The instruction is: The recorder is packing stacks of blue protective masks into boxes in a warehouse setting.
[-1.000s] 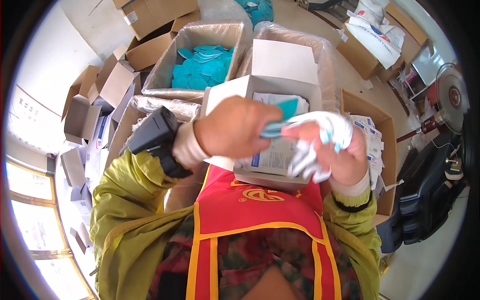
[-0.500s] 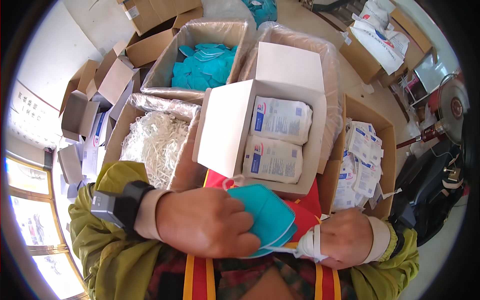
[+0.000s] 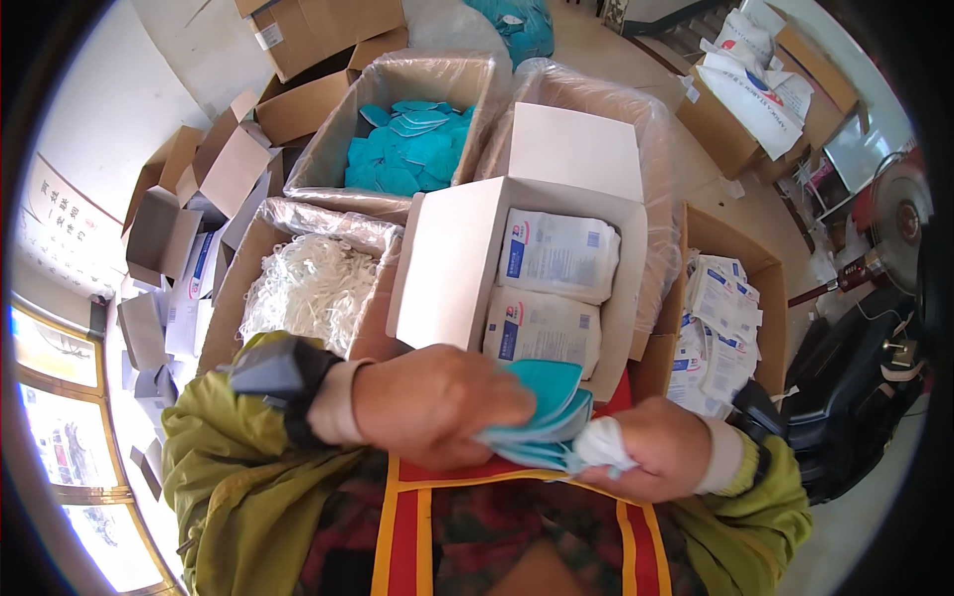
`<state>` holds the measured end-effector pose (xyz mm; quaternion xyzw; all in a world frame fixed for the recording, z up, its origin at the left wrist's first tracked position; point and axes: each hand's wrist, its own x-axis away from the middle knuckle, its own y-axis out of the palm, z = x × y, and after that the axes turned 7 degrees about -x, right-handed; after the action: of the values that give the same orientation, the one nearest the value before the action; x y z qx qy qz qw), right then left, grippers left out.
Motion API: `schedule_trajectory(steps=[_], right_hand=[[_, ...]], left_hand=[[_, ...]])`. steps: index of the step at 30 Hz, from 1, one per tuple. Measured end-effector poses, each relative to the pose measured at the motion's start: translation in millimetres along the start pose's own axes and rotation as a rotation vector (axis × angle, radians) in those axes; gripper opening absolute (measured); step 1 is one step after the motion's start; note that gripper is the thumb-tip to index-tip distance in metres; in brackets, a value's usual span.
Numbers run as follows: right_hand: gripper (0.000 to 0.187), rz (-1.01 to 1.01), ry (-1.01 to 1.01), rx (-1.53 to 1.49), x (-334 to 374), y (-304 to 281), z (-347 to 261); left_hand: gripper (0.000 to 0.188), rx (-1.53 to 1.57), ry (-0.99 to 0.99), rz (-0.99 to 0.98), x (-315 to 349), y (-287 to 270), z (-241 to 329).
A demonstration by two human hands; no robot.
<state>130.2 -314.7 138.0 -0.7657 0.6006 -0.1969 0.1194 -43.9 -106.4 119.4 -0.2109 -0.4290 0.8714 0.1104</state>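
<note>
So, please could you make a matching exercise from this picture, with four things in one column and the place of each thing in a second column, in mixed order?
Things:
1. teal masks
2. white packets
3. white elastic loops
4. loose teal pieces

Places:
A. in the plastic-lined carton at the upper middle
B. between the left hand and the right hand
C. in the open white box
D. in the plastic-lined carton at the left

Pairs: 1-B, 2-C, 3-D, 4-A
</note>
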Motion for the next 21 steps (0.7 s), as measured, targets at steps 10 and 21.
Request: schedule_trajectory(steps=[10, 21], right_hand=[[0.015, 0.176, -0.117, 0.019, -45, 14, 27], [0.015, 0.043, -0.207, 0.533, -18, 10, 0]], left_hand=[[0.042, 0.272, -0.543, -0.051, -7, 43, -10], [0.024, -0.224, -0.239, -0.15, 2, 28, 2]])
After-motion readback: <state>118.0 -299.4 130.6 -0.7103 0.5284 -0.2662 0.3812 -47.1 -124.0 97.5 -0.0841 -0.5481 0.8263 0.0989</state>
